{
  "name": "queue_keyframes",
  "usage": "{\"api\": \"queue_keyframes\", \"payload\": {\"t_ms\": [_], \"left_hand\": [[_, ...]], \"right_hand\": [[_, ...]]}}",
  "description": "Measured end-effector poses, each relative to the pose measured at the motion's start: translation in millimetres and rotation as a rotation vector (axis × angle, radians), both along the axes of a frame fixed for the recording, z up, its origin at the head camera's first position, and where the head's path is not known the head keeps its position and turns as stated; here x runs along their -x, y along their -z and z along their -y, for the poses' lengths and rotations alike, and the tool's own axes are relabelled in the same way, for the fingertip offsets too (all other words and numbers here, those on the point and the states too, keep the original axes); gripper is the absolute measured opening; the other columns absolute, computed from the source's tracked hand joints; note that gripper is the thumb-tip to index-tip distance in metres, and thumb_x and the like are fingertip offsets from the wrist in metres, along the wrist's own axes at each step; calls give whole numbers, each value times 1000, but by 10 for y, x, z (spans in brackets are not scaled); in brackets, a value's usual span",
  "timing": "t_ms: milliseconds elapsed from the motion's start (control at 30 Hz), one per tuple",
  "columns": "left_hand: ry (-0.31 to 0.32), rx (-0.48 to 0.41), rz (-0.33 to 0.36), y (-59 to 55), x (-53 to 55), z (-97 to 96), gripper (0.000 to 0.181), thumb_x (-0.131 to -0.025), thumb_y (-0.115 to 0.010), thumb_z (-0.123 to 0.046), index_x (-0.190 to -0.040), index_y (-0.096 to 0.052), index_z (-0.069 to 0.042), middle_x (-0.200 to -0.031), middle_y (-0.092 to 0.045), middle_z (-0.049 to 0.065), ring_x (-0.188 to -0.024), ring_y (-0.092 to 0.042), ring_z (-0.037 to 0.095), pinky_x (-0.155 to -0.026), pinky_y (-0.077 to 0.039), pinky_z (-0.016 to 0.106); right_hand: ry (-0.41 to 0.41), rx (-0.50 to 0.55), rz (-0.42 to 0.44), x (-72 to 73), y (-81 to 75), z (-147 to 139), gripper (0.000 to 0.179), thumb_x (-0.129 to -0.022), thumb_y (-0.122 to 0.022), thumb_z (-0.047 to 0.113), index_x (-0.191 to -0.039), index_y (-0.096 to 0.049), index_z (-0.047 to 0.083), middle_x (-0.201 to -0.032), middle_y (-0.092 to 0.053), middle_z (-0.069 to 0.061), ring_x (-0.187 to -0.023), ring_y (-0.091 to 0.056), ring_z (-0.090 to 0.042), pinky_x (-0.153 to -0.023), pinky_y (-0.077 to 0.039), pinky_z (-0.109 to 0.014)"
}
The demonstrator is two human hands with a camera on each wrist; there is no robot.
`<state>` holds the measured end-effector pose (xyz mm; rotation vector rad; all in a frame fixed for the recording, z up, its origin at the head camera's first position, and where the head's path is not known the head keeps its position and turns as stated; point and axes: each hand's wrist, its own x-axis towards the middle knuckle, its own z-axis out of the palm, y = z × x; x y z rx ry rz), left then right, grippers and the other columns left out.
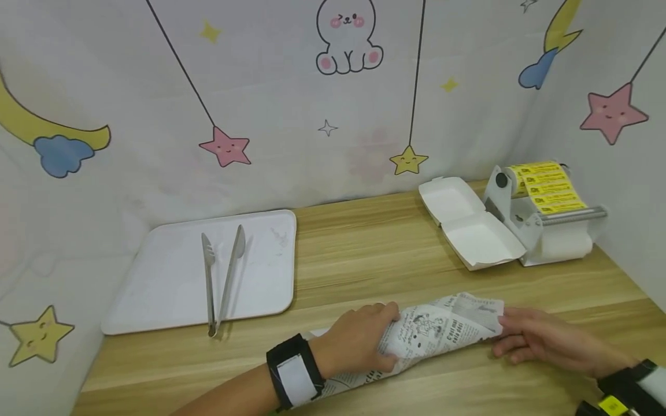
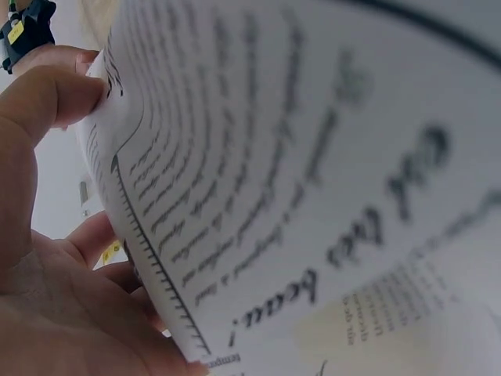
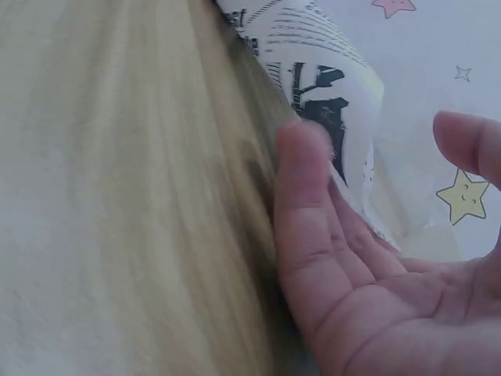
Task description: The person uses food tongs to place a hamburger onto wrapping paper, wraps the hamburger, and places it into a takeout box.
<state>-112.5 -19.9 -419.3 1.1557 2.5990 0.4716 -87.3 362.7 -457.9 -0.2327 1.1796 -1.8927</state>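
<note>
A long roll of newsprint-patterned wrapping paper (image 1: 442, 326) lies slantwise near the table's front; what it may enclose is hidden. Curled over its middle, my left hand (image 1: 359, 338) grips it from above. Printed text on the paper (image 2: 235, 180) fills most of the left wrist view, beside the left hand (image 2: 63, 258). At the roll's right end, my right hand (image 1: 546, 341) has its fingers against the paper's edge. In the right wrist view, the right hand (image 3: 376, 290) has extended fingers along the paper (image 3: 321, 94), with the thumb apart.
A white tray (image 1: 166, 277) at the left bears metal tongs (image 1: 224, 283). Toward the back right, an open white takeaway box (image 1: 481, 237) stands beside a dispenser (image 1: 533, 231) with a roll of yellow labels (image 1: 551, 188). A patterned curtain (image 1: 291, 86) hangs behind the table (image 1: 354, 248).
</note>
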Motion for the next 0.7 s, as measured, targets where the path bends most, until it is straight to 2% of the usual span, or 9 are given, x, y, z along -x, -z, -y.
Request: {"api": "queue_keyframes", "payload": {"t_ms": [67,200,300,433,533,633,700], "left_hand": [[-4,-1,7,-7,-1,7,56,-82,-84,-36,-123,-52,-16,-118,-66,3,-95,-60,8,-70,-51,26],[-6,-8,27,-19,0,8,56,-82,-84,-36,-124,-53,-17,-118,-66,2,-95,-59,7,-70,-50,25],[-4,-12,30,-22,3,3,56,-82,-84,-35,-125,-53,-17,-119,-66,2,-95,-59,7,-70,-49,25],[-3,-8,23,-23,3,7,56,-82,-84,-35,-125,-53,-17,-119,-66,2,-94,-58,6,-68,-49,24],[0,-3,17,-17,5,11,57,-81,-84,-34,-125,-53,-16,-121,-66,2,-97,-59,6,-69,-49,24],[1,-2,14,-6,7,10,57,-81,-84,-35,-126,-53,-17,-123,-66,3,-99,-60,7,-71,-50,25],[2,-3,9,2,7,11,57,-82,-84,-35,-126,-53,-17,-123,-66,3,-100,-60,8,-71,-51,26]], "right_hand": [[34,-15,-16,-39,38,40,43,-114,-21,14,-136,-58,15,-127,-64,-11,-114,-64,-22,-98,-53,-36],[120,20,-63,-132,111,195,43,-114,-22,13,-133,-60,16,-120,-65,-4,-109,-62,-14,-99,-52,-32],[176,29,-60,-214,140,309,40,-113,-25,12,-131,-60,15,-120,-62,-1,-109,-60,-11,-100,-51,-31],[253,-55,-32,-280,142,467,32,-111,-36,8,-135,-57,10,-125,-61,2,-108,-58,-9,-96,-51,-29],[293,-110,-48,-294,154,566,33,-109,-42,4,-137,-57,11,-125,-63,3,-105,-57,-8,-90,-52,-26],[360,-179,-91,-320,155,648,30,-108,-45,6,-134,-59,11,-113,-61,6,-97,-55,-7,-84,-51,-25],[420,-215,-123,-339,154,716,29,-107,-47,6,-130,-62,16,-109,-61,9,-96,-56,-6,-84,-50,-23]]}}
